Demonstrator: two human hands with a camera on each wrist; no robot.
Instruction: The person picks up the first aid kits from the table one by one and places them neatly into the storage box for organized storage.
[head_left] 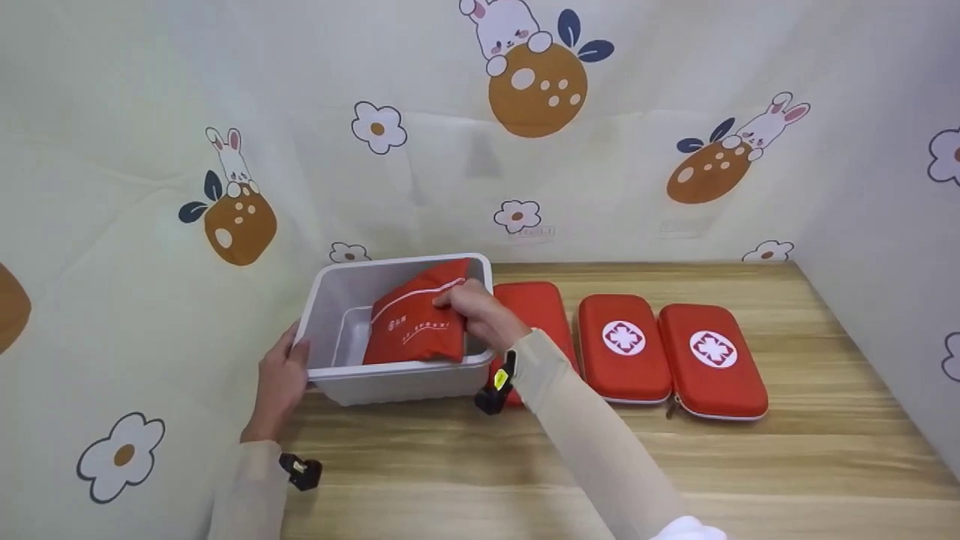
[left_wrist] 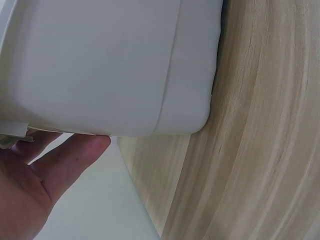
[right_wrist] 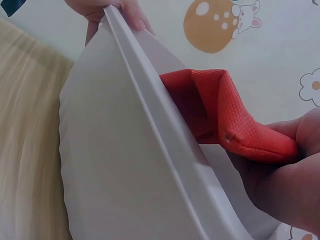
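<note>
A light grey plastic bin (head_left: 405,384) stands at the left of the table. My left hand (head_left: 280,382) holds its left front corner, with the thumb over the rim; in the left wrist view the fingers (left_wrist: 75,155) lie against the outer wall. Inside the bin, a red fabric pouch (head_left: 420,319) with a white stripe and white printing leans at a tilt. The right hand (head_left: 484,309) pinches the pouch by its right edge, thumb on the printed face. From the right wrist, the pouch's folded end (right_wrist: 225,115) shows just above the bin's rim (right_wrist: 150,110).
Right of the bin lie a red zip case (head_left: 536,304), partly behind my right wrist, and two smaller red cases, one in the middle (head_left: 619,375) and one at the right (head_left: 720,394), each with a white cross emblem. Patterned cloth walls (head_left: 420,195) enclose the wooden table (head_left: 825,450).
</note>
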